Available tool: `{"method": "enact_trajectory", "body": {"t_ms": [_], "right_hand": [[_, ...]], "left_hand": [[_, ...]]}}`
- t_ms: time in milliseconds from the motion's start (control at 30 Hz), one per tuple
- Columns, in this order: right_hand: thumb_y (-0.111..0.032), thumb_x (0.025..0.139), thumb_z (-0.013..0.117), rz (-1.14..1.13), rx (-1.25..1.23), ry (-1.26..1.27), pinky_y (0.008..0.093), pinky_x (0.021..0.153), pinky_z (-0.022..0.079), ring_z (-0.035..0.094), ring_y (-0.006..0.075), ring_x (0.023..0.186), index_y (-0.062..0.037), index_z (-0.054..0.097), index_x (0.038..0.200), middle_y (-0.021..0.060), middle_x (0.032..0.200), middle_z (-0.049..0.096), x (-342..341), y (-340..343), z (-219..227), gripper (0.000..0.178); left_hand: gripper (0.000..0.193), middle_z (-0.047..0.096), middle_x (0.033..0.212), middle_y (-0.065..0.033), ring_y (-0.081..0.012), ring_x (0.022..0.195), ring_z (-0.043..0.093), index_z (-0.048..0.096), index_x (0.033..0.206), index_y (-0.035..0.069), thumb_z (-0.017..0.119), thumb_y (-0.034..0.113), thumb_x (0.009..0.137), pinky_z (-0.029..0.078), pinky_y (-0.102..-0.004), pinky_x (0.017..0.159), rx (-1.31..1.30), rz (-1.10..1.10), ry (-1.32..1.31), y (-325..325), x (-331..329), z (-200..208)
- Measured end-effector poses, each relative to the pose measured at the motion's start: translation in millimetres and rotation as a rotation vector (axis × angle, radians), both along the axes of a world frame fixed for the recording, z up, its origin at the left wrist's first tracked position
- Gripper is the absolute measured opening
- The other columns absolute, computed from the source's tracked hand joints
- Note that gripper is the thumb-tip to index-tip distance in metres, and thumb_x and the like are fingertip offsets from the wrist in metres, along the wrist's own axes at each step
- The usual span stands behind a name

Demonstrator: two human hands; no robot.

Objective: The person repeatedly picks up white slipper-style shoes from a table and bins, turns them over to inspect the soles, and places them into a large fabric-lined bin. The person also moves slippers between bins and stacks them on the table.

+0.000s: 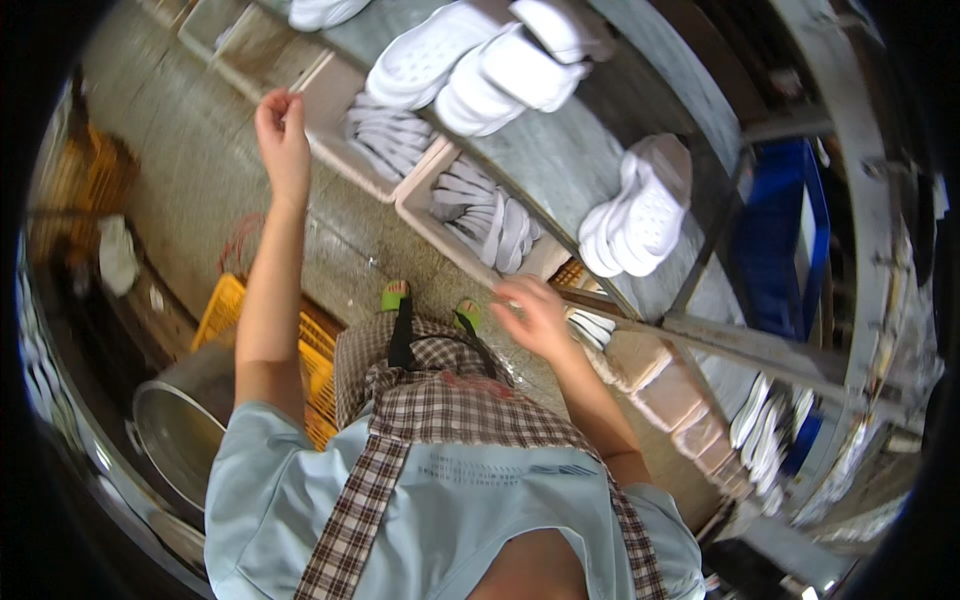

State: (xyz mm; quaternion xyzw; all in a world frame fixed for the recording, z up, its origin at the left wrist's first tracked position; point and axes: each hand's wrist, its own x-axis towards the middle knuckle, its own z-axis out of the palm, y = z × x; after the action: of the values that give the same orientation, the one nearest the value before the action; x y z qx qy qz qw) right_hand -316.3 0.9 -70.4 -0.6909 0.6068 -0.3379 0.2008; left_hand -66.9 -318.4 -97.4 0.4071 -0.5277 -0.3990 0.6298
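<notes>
My left hand [280, 125] is raised beside the outer edge of a pale bin [365, 175]. Its fingers are curled toward the thumb, and anything between them is too small to make out. Grey-white strap-like shoe parts [385, 135] lie stacked in that bin. By the near edge of a second pale bin [450, 240], my right hand [530, 312] has its fingers apart and looks slightly blurred, with nothing visible in it. More grey-white shoe parts [490, 215] fill this bin. White clogs with holes [640, 215] stand nested on the grey bench [570, 150] above the bins.
More white clogs [430, 50] sit farther along the bench. At my left are a yellow crate [220, 310] and a large metal pot [185, 410]. A metal frame [780, 340] and blue bin [780, 240] stand at the right, with pale bins [650, 375] below.
</notes>
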Motion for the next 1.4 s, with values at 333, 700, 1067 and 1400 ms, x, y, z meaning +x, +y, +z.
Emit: {"method": "enact_trajectory", "body": {"t_ms": [333,700,1067,1400], "right_hand": [[-0.013,0.080,0.062,-0.100,1.000,-0.305,0.0272,0.071,0.046,0.058,0.0151,0.077,0.0022,0.060,0.097,0.0068,0.087,0.062,-56.5,-7.4,-263.6,0.023],[-0.030,0.071,0.071,-0.955,0.862,-0.387,0.0366,0.086,0.044,0.054,0.0278,0.104,0.0087,0.049,0.120,0.0178,0.120,0.054,-126.3,-44.6,-496.1,0.066],[-0.028,0.071,0.071,-1.355,0.714,-0.347,0.0391,0.080,0.048,0.057,0.0282,0.099,0.0063,0.053,0.116,0.0157,0.115,0.058,-149.5,-78.5,-566.3,0.059],[-0.009,0.074,0.065,-0.820,0.243,0.019,0.0357,0.088,0.043,0.047,0.0273,0.108,0.0115,0.056,0.107,0.0192,0.119,0.043,-150.0,-61.2,-503.5,0.040]], "left_hand": [[0.015,0.052,0.090,-0.0019,-0.0104,0.083,0.051,0.050,0.104,0.001,0.053,0.005,0.090,0.043,-0.0232,0.077,0.655,0.294,0.031,298.1,26.8,-150.0],[0.025,0.055,0.096,-0.0050,-0.0119,0.087,0.055,0.045,0.115,0.002,0.052,0.006,0.091,0.046,-0.0251,0.078,1.180,0.058,0.091,445.8,-12.8,-276.9],[0.023,0.053,0.096,-0.0050,-0.0135,0.088,0.053,0.045,0.113,0.002,0.050,0.000,0.090,0.046,-0.0267,0.083,1.475,-0.019,0.073,507.9,-0.5,-390.4],[0.026,0.055,0.100,-0.0035,-0.0115,0.093,0.054,0.050,0.111,0.002,0.059,0.005,0.086,0.045,-0.0268,0.083,1.390,-0.053,0.101,422.5,-29.5,-380.8]]}}
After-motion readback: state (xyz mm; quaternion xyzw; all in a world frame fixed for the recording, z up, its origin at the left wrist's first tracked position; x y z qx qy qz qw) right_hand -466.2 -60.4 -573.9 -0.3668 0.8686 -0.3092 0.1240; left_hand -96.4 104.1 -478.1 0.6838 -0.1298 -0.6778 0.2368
